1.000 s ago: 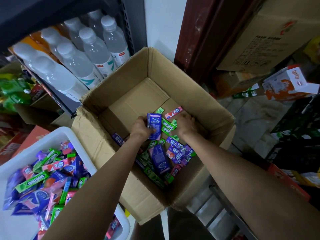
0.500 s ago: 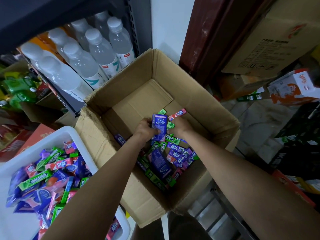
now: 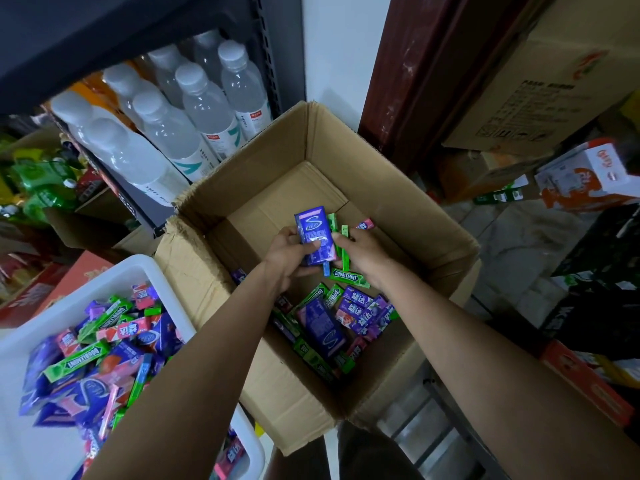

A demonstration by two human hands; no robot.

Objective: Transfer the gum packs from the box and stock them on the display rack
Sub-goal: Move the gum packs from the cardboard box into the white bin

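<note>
While half a second ago I was gathering low, my left hand (image 3: 291,252) now grips the purple pack (image 3: 314,235), my right hand (image 3: 360,252) green sticks (image 3: 344,247), lifted mid-frame above the box (image 3: 415,216)—ready to carry.

Shop stockroom, shelved water bottles (image 3: 194,109), stacked cartons (image 3: 554,81)

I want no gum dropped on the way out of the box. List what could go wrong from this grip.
1. The left hand and right hand share a loose mixed bundle: a purple pack and green sticks. One could slip back into the cardboard box.
2. The white bin already looks heaped; added packs might slide off.
</note>
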